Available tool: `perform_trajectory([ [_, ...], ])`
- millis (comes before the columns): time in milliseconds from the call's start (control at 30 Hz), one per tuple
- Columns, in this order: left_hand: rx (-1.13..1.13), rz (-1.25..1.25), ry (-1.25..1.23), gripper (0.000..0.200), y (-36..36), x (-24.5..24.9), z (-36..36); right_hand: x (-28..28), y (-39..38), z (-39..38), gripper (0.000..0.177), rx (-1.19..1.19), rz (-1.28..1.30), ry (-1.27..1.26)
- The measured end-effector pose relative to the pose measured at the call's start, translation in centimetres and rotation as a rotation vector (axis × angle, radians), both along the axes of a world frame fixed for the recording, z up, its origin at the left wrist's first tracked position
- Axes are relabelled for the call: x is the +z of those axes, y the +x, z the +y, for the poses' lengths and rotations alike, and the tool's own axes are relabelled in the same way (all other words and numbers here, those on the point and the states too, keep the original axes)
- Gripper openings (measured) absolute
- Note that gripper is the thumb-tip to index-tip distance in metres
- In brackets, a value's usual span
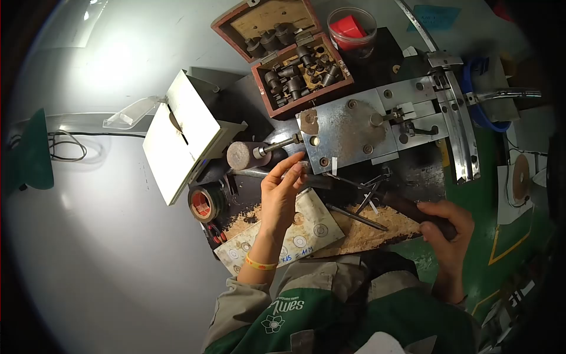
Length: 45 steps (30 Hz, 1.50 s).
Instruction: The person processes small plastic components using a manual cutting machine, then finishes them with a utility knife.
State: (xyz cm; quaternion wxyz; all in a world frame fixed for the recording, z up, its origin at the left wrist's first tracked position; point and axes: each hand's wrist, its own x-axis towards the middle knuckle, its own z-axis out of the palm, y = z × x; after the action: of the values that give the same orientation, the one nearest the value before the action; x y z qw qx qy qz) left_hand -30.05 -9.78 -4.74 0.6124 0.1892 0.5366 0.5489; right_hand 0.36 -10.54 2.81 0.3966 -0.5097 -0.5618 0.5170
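My left hand [282, 192] is raised beside the near left corner of a metal bending fixture [356, 127]. Its thumb and forefinger pinch a small, shiny piece [303, 164] whose kind I cannot make out. In my right hand [449, 233], the fingers wrap around the dark handle of a hand tool [407, 207]. A thin shaft runs from that handle toward the fixture's near edge; its tip is too small to tell. Below my left hand lies a stained board [321, 227] with printed circles and handwriting.
An open wooden box [265, 94] of dark metal tooling stands behind the fixture, near a clear tub [352, 47] with red contents. To the left are a white boxy stand [177, 135], a mallet [240, 156] and a tape roll [205, 203]. A dark rod [356, 217] lies over wood.
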Motion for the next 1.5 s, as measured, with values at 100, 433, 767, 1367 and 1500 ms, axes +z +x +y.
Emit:
perform_trajectory([
  [100, 0.043, 0.046, 0.009, 0.037, 1.6, -0.6, 0.7, -0.6, 0.6, 0.1, 0.029, -0.006, -0.018, 0.004],
  [433, -0.01, 0.449, 0.176, 0.041, 3.1, -0.5, -0.3, -1.3, 2.6, 1.6, 0.029, 0.154, -0.049, 0.025],
  [767, 0.061, 0.308, 0.113, 0.04, 3.4, 0.4, -0.1, -3.4, 2.8, 1.8, 0.027, 0.163, 0.052, 0.064],
  [1367, 0.112, 0.425, 0.163, 0.02, -0.8, -2.7, -6.1, 1.4, -7.7, -2.1, 0.031, 0.332, -0.32, 0.372],
  [1500, 0.191, 0.067, 0.156, 0.02, -2.8, -3.7, -9.6, -0.7, -12.9, -3.5, 0.035, 0.485, -0.443, 0.335],
])
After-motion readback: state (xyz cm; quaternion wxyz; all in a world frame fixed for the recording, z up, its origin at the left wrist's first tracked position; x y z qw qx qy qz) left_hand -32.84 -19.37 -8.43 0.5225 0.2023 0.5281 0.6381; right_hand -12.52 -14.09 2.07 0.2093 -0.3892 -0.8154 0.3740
